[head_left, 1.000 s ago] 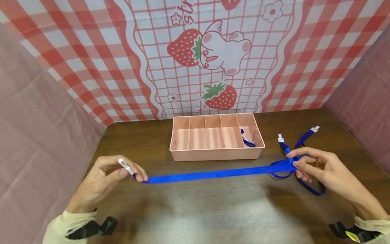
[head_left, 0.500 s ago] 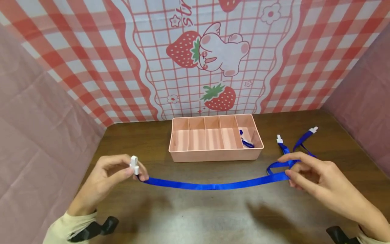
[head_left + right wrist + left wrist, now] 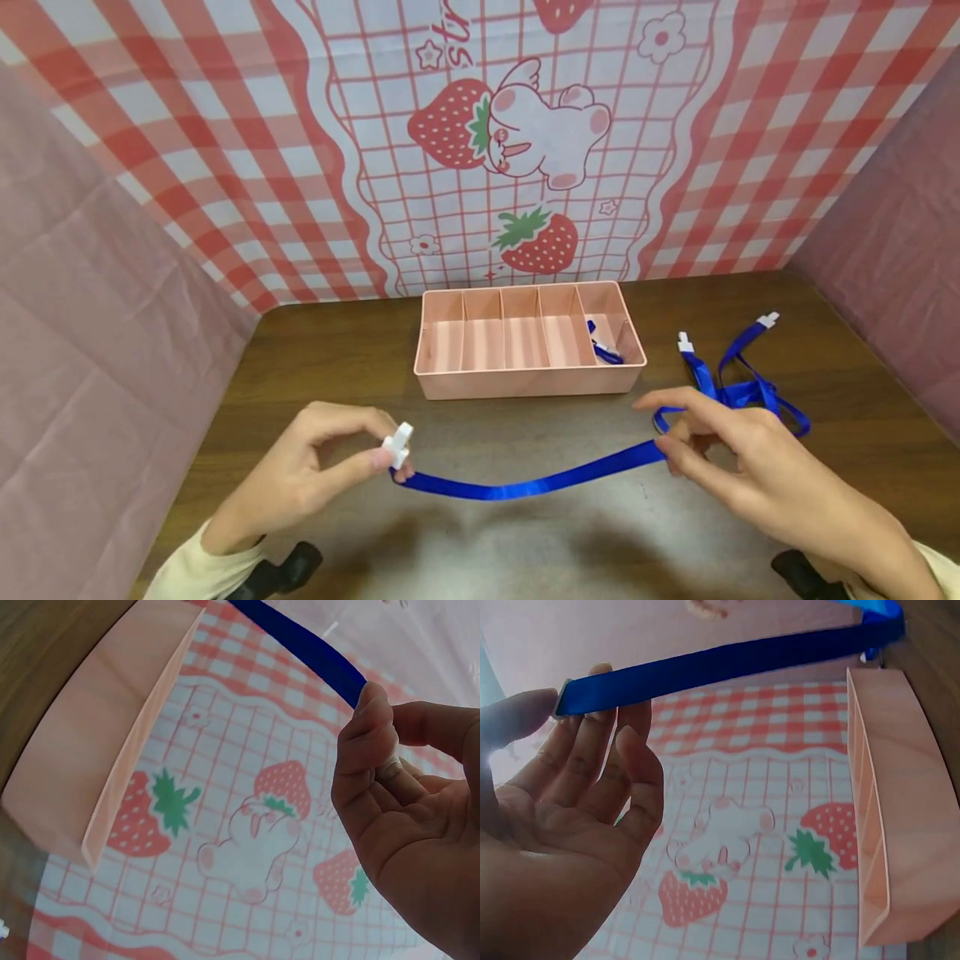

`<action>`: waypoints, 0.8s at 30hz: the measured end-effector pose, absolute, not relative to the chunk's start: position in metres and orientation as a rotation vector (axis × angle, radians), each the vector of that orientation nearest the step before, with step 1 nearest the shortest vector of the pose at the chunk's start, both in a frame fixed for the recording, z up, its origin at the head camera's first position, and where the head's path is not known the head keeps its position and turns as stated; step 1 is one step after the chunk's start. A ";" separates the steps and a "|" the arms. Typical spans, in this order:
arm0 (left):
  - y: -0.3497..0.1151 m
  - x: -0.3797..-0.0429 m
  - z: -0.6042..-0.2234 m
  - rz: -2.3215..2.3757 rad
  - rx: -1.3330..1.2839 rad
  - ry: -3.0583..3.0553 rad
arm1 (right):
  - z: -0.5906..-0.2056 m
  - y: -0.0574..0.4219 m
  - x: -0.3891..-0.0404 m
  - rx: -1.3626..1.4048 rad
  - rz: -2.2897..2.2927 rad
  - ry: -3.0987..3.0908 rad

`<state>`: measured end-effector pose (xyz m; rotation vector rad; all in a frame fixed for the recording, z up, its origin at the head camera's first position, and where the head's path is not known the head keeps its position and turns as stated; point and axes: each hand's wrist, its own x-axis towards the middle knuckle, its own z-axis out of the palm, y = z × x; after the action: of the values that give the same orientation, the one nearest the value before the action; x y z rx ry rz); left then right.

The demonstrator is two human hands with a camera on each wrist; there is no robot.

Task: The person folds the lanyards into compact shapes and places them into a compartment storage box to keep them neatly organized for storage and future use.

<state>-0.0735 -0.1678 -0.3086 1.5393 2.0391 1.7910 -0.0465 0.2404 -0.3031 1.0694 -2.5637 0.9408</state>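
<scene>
A blue lanyard (image 3: 487,492) hangs in a shallow sag between my two hands above the table. My left hand (image 3: 300,471) pinches its end by the white plastic clip (image 3: 400,446), between thumb and fingers. At the opposite end, my right hand (image 3: 750,467) pinches the flat strap (image 3: 315,649), with the index finger held out. The left wrist view shows the strap (image 3: 727,664) running from the thumb and fingertips toward the right. Behind my right hand lie more blue lanyards (image 3: 750,392) with white clips, loosely tangled and partly hidden by that hand.
A pink divided tray (image 3: 525,383) stands at the back middle of the wooden table (image 3: 337,350). In its rightmost compartment lies a folded blue lanyard (image 3: 609,353) with a white clip. A red-checked strawberry cloth (image 3: 262,167) hangs behind, with pink cloth at both sides.
Both hands have come closer together and nearer to me. The strap, taut at first, now sags. The right hand has moved left, away from the loose lanyards. The white clip has turned upright.
</scene>
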 end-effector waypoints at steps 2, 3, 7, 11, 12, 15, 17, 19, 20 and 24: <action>-0.160 -0.073 -0.308 1.759 1.577 2.081 | -0.301 0.235 -0.046 1.082 0.966 -2.575; -0.156 -0.072 -0.307 1.745 1.588 2.100 | -0.300 0.232 -0.045 1.082 0.980 -2.586; -0.141 -0.072 -0.305 1.697 1.614 2.163 | -0.295 0.219 -0.045 1.099 1.018 -2.605; -0.126 -0.074 -0.304 1.659 1.631 2.173 | -0.291 0.207 -0.046 1.172 1.052 -2.574; -0.122 -0.074 -0.304 1.652 1.634 2.169 | -0.290 0.205 -0.047 1.196 1.062 -2.562; -0.112 -0.075 -0.305 1.640 1.642 2.150 | -0.287 0.196 -0.049 1.270 1.089 -2.520; -0.106 -0.076 -0.306 1.628 1.658 2.143 | -0.285 0.191 -0.050 1.307 1.096 -2.503; -0.099 -0.076 -0.307 1.615 1.667 2.130 | -0.284 0.186 -0.052 1.351 1.111 -2.471; -0.096 -0.077 -0.308 1.605 1.678 2.130 | -0.283 0.183 -0.053 1.364 1.114 -2.465; -0.083 -0.078 -0.311 1.553 1.697 2.155 | -0.281 0.174 -0.056 1.423 1.169 -2.445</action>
<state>-0.0784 -0.0831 -0.3107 1.6967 2.1547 1.5525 -0.0559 0.1741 -0.2808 1.4231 -2.4447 1.1692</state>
